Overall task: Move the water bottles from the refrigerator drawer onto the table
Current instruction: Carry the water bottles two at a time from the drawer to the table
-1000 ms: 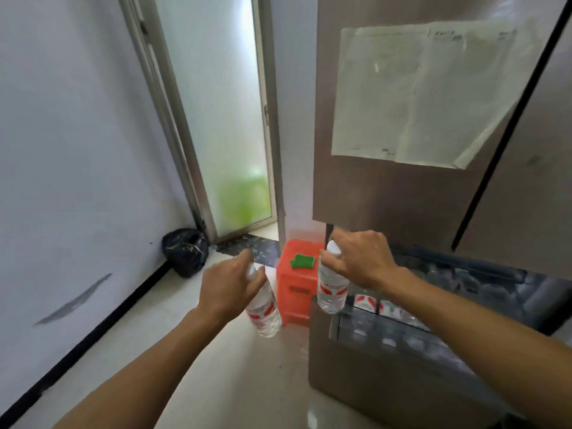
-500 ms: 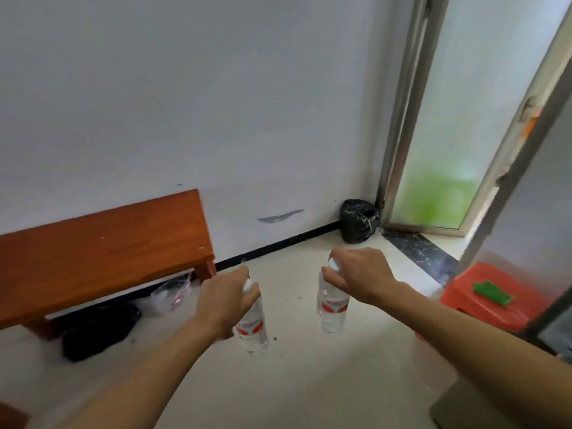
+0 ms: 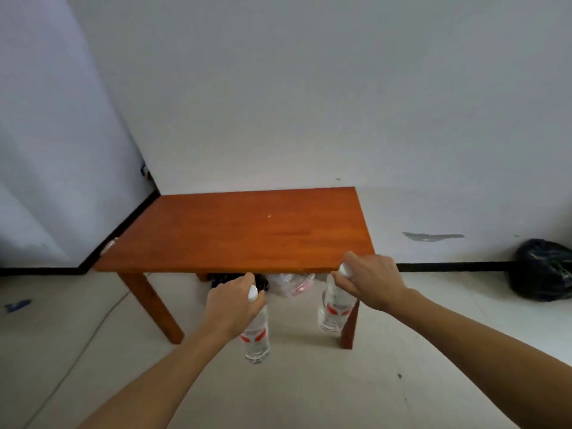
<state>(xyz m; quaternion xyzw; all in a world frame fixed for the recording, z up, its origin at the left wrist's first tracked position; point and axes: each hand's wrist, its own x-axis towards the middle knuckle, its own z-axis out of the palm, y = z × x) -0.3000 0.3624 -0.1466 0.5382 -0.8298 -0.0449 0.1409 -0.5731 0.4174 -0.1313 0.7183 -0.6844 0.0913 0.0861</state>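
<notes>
My left hand (image 3: pixel 230 301) grips the neck of a clear water bottle (image 3: pixel 256 339) with a white cap and a red label; the bottle hangs upright in front of the table, below its top. My right hand (image 3: pixel 370 281) holds a second, similar water bottle (image 3: pixel 334 311) by the neck, at the table's front right corner near the leg. The orange-brown wooden table (image 3: pixel 247 230) stands against the white wall, its top bare. The refrigerator and its drawer are out of view.
Under the table lie a dark bag (image 3: pixel 235 280) and a crumpled clear plastic bag (image 3: pixel 292 284). A black rubbish bag (image 3: pixel 543 270) sits on the floor at the right wall. A thin cable (image 3: pixel 93 329) runs across the pale floor at the left.
The view has swung left from the refrigerator and door to face the table. Both hands have kept their bottles and now hang close to the table's front edge.
</notes>
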